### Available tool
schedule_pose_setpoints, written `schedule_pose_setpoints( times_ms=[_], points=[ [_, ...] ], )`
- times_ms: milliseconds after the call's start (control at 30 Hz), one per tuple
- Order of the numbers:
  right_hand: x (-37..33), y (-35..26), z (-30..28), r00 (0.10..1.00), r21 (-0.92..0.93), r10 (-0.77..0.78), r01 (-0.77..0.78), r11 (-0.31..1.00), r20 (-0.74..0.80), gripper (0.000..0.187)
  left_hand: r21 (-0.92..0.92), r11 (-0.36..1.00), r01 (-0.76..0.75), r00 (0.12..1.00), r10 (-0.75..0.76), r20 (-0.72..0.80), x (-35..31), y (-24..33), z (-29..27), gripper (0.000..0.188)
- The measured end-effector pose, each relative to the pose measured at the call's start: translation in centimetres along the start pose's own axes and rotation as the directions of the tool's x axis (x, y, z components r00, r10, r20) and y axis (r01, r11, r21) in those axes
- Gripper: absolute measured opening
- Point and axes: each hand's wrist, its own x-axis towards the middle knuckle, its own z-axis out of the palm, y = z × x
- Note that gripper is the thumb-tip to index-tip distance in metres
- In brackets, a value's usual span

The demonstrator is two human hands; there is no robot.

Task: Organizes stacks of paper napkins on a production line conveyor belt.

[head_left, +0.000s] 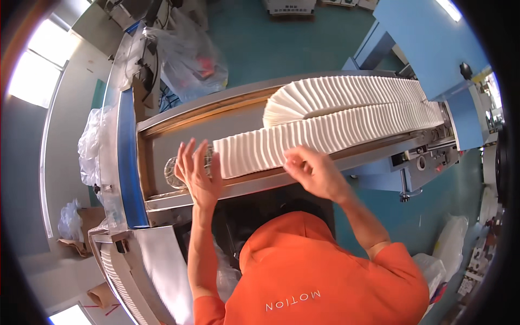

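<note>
A long row of thin white folded pieces, perhaps paper (260, 151), stands on edge in a grey metal trough and bends back in a U along the far side. My left hand (200, 170) is at the row's left end, fingers spread and pointing away from me, with nothing seen in it. Partly behind that hand lies a round, glinting coil-like thing (172, 174), whose kind I cannot make out. Over the near edge of the row hovers my right hand (317, 172), fingers loosely curled and thumb apart; no object shows in it.
The trough's near rim (244, 188) runs in front of me. A blue strip (130, 162) borders its left end. Blue machinery (433, 49) stands at the right end. Clear plastic bags (189, 59) hang beyond the trough, and a box of white pieces (162, 265) sits lower left.
</note>
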Motion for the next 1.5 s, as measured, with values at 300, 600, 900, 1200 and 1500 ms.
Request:
schedule_pose_setpoints(
  times_ms=[300, 600, 900, 1200, 1500],
  points=[
    [5.3, 5.9, -1.6, 0.942, -0.535, -0.324, 0.229, 0.813, -0.088, 0.023, 0.054, 0.936, 0.348, 0.754, -0.314, 0.577, -1.4, -7.8, -6.9, 0.083],
    [13.8, 5.1, 0.9, 0.992, -0.686, -0.083, 0.127, 0.716, 0.097, 0.041, -0.095, 0.879, 0.467, 0.833, -0.401, 0.381, 0.8, -17.1, -3.0, 0.060],
    [15.5, 3.8, 2.9, 0.988, -0.852, 0.152, -0.078, 0.517, 0.002, 0.063, -0.140, 0.867, 0.478, 0.763, -0.331, 0.554, 10.1, -4.8, 3.5, 0.043],
    [4.5, 2.3, 3.3, 0.899, -0.165, -0.238, 0.189, 0.968, -0.366, 0.041, -0.585, 0.569, 0.578, 0.687, 0.048, 0.725, 11.6, 6.2, 7.6, 0.046],
    [-4.9, -4.1, -12.9, 0.724, 0.349, -0.214, 0.542, 0.765, -0.656, 0.018, -0.334, 0.917, -0.220, 0.950, 0.279, 0.141, 5.2, 17.0, 6.2, 0.029]
  ],
)
